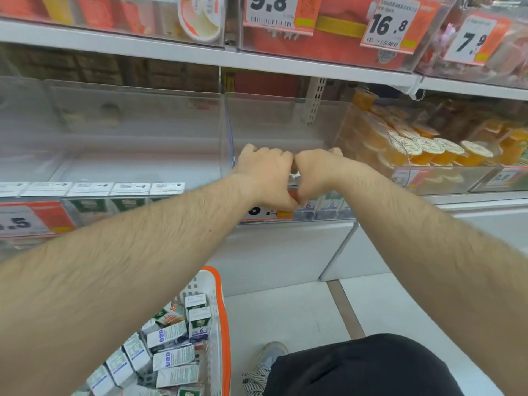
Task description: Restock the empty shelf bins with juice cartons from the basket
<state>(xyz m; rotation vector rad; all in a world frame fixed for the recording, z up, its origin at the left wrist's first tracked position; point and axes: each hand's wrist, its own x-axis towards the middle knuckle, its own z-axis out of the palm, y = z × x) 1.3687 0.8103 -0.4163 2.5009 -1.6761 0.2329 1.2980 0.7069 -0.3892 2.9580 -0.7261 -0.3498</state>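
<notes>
Both hands reach over the front lip of the clear plastic middle shelf bin (285, 121), left hand (264, 170) and right hand (315, 170) touching, fingers curled down inside; what they hold cannot be told. Open room behind them; small white-and-green juice cartons (171, 355) fill the white orange-rimmed basket (220, 310) on the floor. Price tags (388, 24) read 9.8, 16.8, 7.9.

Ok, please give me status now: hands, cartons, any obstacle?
Both hands, left and right, inside middle bin, grip hidden. Cartons lined at bin front; more in basket. No obstacle seen.
</notes>
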